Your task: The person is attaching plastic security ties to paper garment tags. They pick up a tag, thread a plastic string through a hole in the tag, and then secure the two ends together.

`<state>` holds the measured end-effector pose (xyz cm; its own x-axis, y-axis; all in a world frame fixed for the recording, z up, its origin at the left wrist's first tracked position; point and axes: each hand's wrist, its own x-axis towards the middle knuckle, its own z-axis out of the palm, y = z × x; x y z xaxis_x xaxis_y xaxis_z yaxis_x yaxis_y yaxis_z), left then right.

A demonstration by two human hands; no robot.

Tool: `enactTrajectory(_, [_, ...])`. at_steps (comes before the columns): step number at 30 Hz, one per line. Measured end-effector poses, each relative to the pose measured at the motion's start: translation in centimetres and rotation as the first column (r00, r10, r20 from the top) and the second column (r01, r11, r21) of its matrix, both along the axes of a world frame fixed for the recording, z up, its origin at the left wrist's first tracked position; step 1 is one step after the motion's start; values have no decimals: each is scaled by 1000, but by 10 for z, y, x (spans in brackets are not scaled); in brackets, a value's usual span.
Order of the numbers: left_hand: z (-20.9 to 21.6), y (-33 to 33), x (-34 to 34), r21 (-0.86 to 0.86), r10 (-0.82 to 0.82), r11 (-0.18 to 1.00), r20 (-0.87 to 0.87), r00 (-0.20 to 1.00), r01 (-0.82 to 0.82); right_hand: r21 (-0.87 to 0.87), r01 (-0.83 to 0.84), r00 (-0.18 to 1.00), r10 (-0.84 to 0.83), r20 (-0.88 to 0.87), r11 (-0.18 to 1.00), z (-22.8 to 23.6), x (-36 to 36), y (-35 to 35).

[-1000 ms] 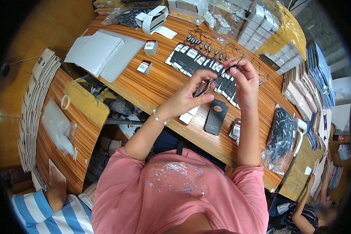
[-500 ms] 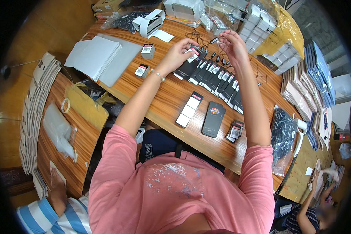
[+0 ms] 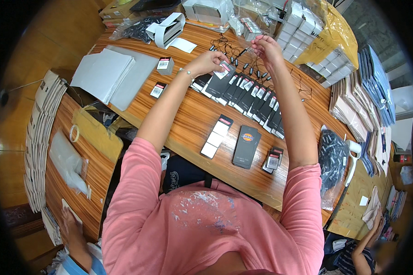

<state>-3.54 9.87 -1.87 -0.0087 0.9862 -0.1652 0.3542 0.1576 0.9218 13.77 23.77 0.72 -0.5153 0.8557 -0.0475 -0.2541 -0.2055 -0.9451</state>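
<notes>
My left hand (image 3: 207, 63) pinches a black hang tag (image 3: 219, 85) with a white sticker at its upper end. That tag lies over the left part of a row of overlapping black hang tags (image 3: 248, 98), each with a small sticker. Black strings with small plastic ends (image 3: 247, 67) fan out beyond the row. Above them, my right hand (image 3: 269, 51) is closed, fingertips together, on a thin black string whose dark end (image 3: 242, 52) points toward the left hand. Closer to me lie a white-labelled black tag stack (image 3: 216, 136), larger black tags (image 3: 246, 145) and small stickered tags (image 3: 272, 160).
Small sticker stacks (image 3: 165, 65) and white sheets (image 3: 101, 75) are at left. A bag of black string pieces (image 3: 332, 160) and a tape dispenser (image 3: 353, 156) are at right. White boxes (image 3: 303, 32) and folded garments (image 3: 374, 91) stand beyond. A co-worker's hand (image 3: 71, 229) is at lower left.
The view has shifted slightly. My left hand has drawn its tag a little nearer, and more tags show beside it. My right hand still pinches the string. The co-worker's arm at lower left has moved.
</notes>
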Motion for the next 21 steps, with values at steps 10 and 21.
enactTrajectory(10, [-9, 4, 5, 229, 113, 969, -747, 655, 94, -45, -73, 997, 75, 36, 996, -22, 4, 1])
enactTrajectory(21, [-14, 4, 0, 217, 120, 974, -749, 652, 70, 569, -146, 865, -174, 470, 809, -45, 6, -4])
